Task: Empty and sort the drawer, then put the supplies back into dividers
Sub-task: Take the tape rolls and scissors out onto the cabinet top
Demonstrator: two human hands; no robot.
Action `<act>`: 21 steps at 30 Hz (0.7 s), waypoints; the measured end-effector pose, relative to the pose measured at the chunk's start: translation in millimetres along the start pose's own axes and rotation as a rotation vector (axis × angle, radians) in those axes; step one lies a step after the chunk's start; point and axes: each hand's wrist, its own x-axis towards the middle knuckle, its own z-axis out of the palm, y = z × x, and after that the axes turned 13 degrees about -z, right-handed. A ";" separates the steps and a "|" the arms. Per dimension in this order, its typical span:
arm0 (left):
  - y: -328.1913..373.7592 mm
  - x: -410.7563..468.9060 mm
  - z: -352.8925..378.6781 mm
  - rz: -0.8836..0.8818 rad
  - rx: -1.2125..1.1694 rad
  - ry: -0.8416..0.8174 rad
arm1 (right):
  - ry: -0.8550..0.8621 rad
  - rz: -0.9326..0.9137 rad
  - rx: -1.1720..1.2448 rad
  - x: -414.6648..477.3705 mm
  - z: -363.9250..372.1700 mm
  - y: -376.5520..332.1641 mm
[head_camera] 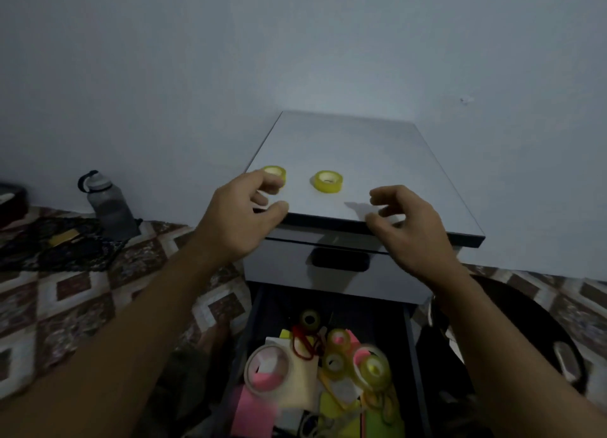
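Your left hand (243,220) hangs loosely curled over the cabinet top (361,148), gripping nothing, with its forefinger at the near edge of a yellow tape roll (275,171) (contact is unclear). Your right hand (410,227) is relaxed and empty. A second tape roll (328,181) lies at 3 o'clock from the first. At 6 o'clock, the open drawer (368,303) holds more tape and sticky notes (253,414).
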 end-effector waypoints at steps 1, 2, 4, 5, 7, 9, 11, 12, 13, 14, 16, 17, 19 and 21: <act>-1.1 -10.2 2.2 -0.011 -0.029 -0.022 | 0.024 0.015 0.007 -11.6 -2.9 0.8; -3.4 -20.3 5.6 -0.015 -0.055 -0.053 | 0.047 0.029 0.007 -23.5 -4.7 2.5; -11.5 -39.2 15.9 -0.022 -0.083 -0.122 | 0.067 0.063 0.002 -47.8 -4.3 8.8; -17.6 -47.8 22.7 -0.043 -0.087 -0.151 | 0.059 0.091 0.003 -59.9 -1.9 13.1; -29.8 -63.4 39.5 -0.120 -0.083 -0.202 | 0.023 0.164 -0.005 -82.8 6.1 24.6; -46.4 -78.5 61.9 -0.200 -0.043 -0.266 | -0.028 0.263 -0.003 -104.7 18.1 38.8; -65.7 -93.5 87.8 -0.262 0.007 -0.359 | -0.087 0.374 0.004 -127.8 32.9 54.5; -75.5 -100.1 101.2 -0.290 0.019 -0.411 | -0.125 0.429 -0.002 -139.1 40.5 62.1; -84.7 -105.9 114.1 -0.319 0.032 -0.462 | -0.171 0.481 -0.011 -150.1 48.2 69.4; -92.7 -110.8 126.5 -0.345 0.053 -0.504 | -0.225 0.523 -0.016 -160.6 55.7 76.6; -102.7 -120.2 146.9 -0.348 0.151 -0.563 | -0.331 0.575 -0.024 -176.8 68.1 85.2; -105.6 -124.4 155.5 -0.336 0.197 -0.589 | -0.364 0.590 -0.031 -182.5 73.3 87.4; -110.5 -129.8 172.2 -0.306 0.195 -0.625 | -0.407 0.602 -0.065 -190.3 83.7 93.2; -113.9 -134.7 185.9 -0.320 0.201 -0.651 | -0.457 0.620 -0.133 -194.8 92.3 97.9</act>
